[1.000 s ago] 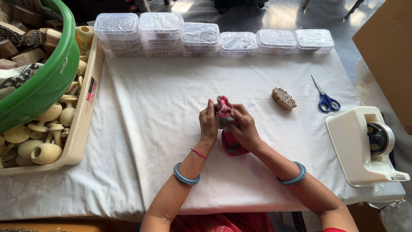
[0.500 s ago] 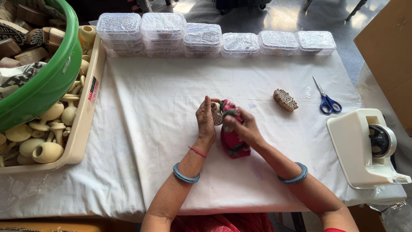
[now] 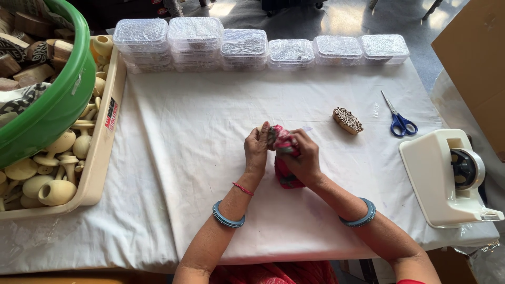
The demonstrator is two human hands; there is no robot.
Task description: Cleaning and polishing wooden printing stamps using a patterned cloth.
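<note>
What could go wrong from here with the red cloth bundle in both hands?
The left hand and right hand grip only the top of the red cloth bundle, held above the white sheet; the wrap might slip loose. The carved wooden block and scissors lie by the right forearm, so a sweep could knock them.

Six stacks of clear lidded plastic boxes point(image 3: 252, 44) line the counter's far edge. A red, white and black label point(image 3: 110, 113) sits on the beige tray's side.
</note>
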